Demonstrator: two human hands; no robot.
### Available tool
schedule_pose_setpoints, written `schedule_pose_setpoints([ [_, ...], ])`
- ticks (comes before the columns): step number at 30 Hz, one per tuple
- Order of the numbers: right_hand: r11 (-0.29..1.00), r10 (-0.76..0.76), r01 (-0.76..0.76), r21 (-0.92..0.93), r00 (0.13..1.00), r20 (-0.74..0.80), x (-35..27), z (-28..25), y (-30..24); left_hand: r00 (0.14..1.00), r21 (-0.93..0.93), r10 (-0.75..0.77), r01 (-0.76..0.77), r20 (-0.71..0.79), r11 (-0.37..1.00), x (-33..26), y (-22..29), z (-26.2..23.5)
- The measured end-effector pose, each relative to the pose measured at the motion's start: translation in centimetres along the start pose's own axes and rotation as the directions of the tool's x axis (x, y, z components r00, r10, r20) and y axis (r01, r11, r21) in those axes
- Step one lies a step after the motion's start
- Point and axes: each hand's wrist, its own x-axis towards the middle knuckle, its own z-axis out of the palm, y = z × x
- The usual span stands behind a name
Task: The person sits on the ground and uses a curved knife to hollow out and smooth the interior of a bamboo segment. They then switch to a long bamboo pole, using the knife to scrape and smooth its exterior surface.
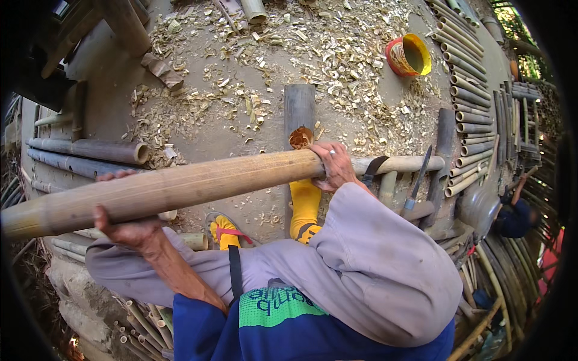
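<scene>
A thick tan bamboo pole (pixel 205 185) lies crosswise in front of me, rising a little toward the right and running out of view on the left. My left hand (pixel 133 233) cradles it from below, the thumb on the near side and fingertips showing over the far side. At the pole's right end, my right hand (pixel 334 165) is closed around it, a ring on one finger. Below that end stands my foot in a yellow sock (pixel 305 204). Just right of my right hand is a dark curved blade (pixel 374 168), by a thinner bamboo crossbar (pixel 409 163).
A long knife (pixel 418 180) stands beyond the crossbar. A dark bamboo length (pixel 299 111) points away ahead. Shavings (pixel 355 84) litter the ground around a red and yellow bucket (pixel 409 55). Cut bamboo tubes (pixel 472 114) line the right. Another person (pixel 516 213) is at far right.
</scene>
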Motion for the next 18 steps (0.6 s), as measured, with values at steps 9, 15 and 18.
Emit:
schedule_pose_setpoints([
  [9,0.966,0.118,-0.139,0.216,0.987,0.107,4.2,0.1,-0.1,0.814,-0.232,0.175,-0.05,0.554,0.971,1.6,5.3,14.6],
  [15,0.909,0.142,-0.206,0.363,0.97,0.195,4.7,-1.4,1.3,0.617,-0.067,0.225,-0.269,0.754,0.961,0.3,2.0,23.6],
  [18,0.901,0.11,-0.176,0.396,0.977,0.182,5.6,-0.5,1.5,0.555,-0.066,0.321,-0.429,0.767,0.901,-1.8,1.9,26.5],
])
